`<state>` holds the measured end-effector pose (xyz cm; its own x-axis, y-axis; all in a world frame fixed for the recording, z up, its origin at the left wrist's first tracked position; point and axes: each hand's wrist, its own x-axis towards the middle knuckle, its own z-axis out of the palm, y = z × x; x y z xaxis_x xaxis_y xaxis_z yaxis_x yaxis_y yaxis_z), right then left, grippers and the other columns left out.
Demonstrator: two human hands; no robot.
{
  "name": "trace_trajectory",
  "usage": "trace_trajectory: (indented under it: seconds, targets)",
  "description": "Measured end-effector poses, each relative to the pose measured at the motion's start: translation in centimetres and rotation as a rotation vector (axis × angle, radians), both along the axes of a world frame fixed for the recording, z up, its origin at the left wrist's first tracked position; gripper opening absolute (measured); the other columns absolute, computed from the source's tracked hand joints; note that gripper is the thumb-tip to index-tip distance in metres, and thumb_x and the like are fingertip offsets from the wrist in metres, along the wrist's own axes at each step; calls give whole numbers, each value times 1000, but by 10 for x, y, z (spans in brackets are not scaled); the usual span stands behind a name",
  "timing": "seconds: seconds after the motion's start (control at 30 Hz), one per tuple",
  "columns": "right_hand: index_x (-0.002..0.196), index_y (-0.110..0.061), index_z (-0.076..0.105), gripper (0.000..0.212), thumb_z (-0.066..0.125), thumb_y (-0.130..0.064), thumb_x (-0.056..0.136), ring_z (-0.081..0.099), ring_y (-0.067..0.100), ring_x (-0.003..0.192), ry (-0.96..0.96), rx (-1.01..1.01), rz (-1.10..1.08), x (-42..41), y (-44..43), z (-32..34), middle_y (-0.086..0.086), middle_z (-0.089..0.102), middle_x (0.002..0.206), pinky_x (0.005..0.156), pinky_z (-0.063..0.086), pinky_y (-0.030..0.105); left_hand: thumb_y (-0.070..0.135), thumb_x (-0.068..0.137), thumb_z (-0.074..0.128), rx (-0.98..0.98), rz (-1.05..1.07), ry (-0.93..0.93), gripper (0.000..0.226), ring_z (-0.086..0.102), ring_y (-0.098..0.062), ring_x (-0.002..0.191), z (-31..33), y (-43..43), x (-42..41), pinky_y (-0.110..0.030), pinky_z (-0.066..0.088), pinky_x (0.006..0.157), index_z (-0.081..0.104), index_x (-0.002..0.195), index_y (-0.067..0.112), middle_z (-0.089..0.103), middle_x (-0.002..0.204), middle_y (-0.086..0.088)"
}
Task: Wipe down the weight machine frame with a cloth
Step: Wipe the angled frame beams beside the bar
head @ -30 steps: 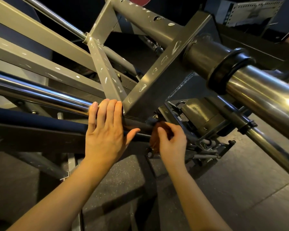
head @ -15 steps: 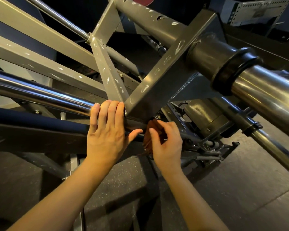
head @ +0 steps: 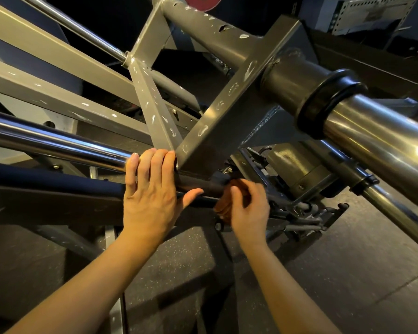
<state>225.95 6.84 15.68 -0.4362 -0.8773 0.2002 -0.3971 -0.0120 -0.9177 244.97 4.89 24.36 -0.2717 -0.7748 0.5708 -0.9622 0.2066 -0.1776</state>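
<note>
Head view: I see left hand [head: 152, 198] flat, fingers straight, braced on grey frame [head: 229, 104] at joint beside chrome bar [head: 58, 143]. Right hand [head: 250, 208] grips bunched brown cloth [head: 223, 206], pressed to dark tube [head: 198, 185] just under joint, right of left thumb. Step, I judge: wiping underside of joint. Next move calls for short strokes along tube. Edges: square frame corner directly above cloth, linkage hardware [head: 307, 213] crowding right. Open room lies near, toward floor [head: 348, 273].
</note>
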Motion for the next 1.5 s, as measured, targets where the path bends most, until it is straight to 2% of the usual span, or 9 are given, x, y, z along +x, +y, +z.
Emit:
trace_trajectory:
  seconds: [0.13, 0.3, 0.5, 0.73, 0.9, 1.03, 1.17, 1.4, 1.5]
  targets:
    - [110, -37, 51, 19, 61, -25, 99, 58, 4, 108, -38, 262, -144, -30, 3, -14, -14, 54, 111, 97, 47, 30, 70, 83, 64, 5, 5, 7, 89, 33, -36, 138, 2, 1, 0, -39, -4, 125, 48, 136, 1, 45, 138, -18]
    - [124, -22, 61, 23, 61, -26, 101, 57, -4, 106, 11, -75, 225, 22, 14, 25, -13, 56, 114, 91, 50, 13, 71, 84, 63, 25, 22, -2, 90, 34, -36, 138, 3, 3, -2, -40, 0, 125, 48, 137, 0, 46, 138, -19]
    - [118, -29, 58, 18, 60, -23, 100, 58, 9, 112, -5, 251, -194, -34, 1, -25, -8, 56, 119, 103, 47, 32, 70, 83, 66, 31, 29, -11, 90, 34, -37, 138, 3, 4, -1, -38, -6, 126, 49, 137, 0, 47, 139, -20]
    - [115, -33, 55, 19, 63, -28, 99, 60, 0, 106, -192, -32, -8, 23, 14, -6, -13, 60, 112, 94, 50, 22, 71, 82, 66, 27, 36, -25, 91, 33, -37, 139, 2, 2, -2, -38, -4, 126, 49, 137, 0, 48, 139, -20]
    - [116, -32, 49, 27, 65, -22, 97, 62, 8, 112, -470, 150, -196, 25, 11, -26, -10, 60, 114, 97, 52, 29, 71, 82, 64, 28, 47, -33, 91, 32, -36, 139, 2, 2, -2, -39, -5, 125, 48, 138, 1, 48, 139, -20]
    - [117, -28, 53, 26, 67, -23, 96, 64, 4, 108, -467, 71, -104, 29, 10, -18, -7, 63, 116, 89, 54, 22, 73, 83, 60, 32, 49, -38, 91, 32, -36, 139, 1, 1, -1, -38, -5, 125, 48, 138, 1, 48, 139, -20]
    - [100, -39, 49, 27, 65, -17, 96, 66, 14, 111, -549, 189, -235, 12, 8, -26, -5, 63, 111, 96, 53, 33, 72, 83, 62, 29, 34, -32, 91, 32, -36, 139, 1, 1, 0, -39, -5, 126, 49, 137, 1, 47, 139, -20]
    - [117, -33, 57, 28, 71, -23, 94, 61, -5, 109, -252, -52, 76, 9, -6, 27, -16, 64, 113, 92, 51, 14, 76, 87, 53, 44, 43, -41, 89, 33, -36, 139, 0, 1, 1, -39, -5, 125, 48, 137, 2, 45, 139, -19]
    - [122, -28, 59, 24, 62, -27, 98, 58, 3, 115, -58, 11, 29, -5, -21, 19, -13, 62, 120, 101, 51, 31, 75, 86, 54, 52, 39, -33, 89, 34, -37, 138, 0, 0, 1, -39, -4, 126, 49, 136, 1, 47, 138, -20]
